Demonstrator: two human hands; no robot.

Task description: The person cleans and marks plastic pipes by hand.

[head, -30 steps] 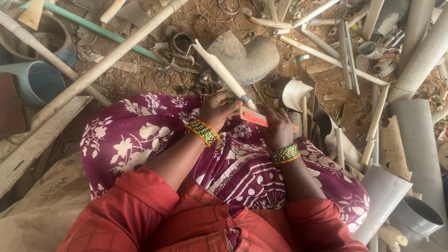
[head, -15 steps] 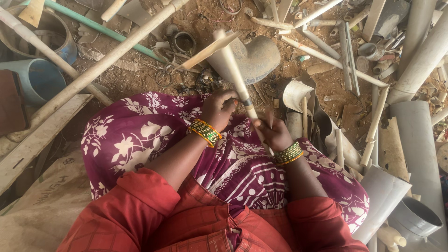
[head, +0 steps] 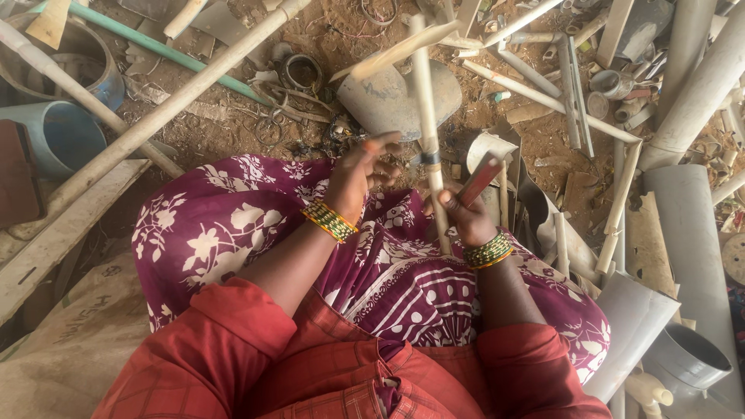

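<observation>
Beige printed sack (head: pixel 77 341) lies lower left.

The thin pipe (head: pixel 427 124) looks like matt, dusty plastic, off-white, with a dark band of tape around it. The reddish blade (head: pixel 481 178) has a dull, worn finish. The skirt (head: pixel 233 233) is soft printed cloth, purple with white flowers; the sleeves (head: pixel 209 349) are red woven cloth. The bangles (head: pixel 330 221) look beaded and glossy. At 3 o'clock, the wide grey pipes (head: pixel 691 225) are smooth matt plastic. The ground (head: pixel 341 35) is rough, dry dirt.
</observation>
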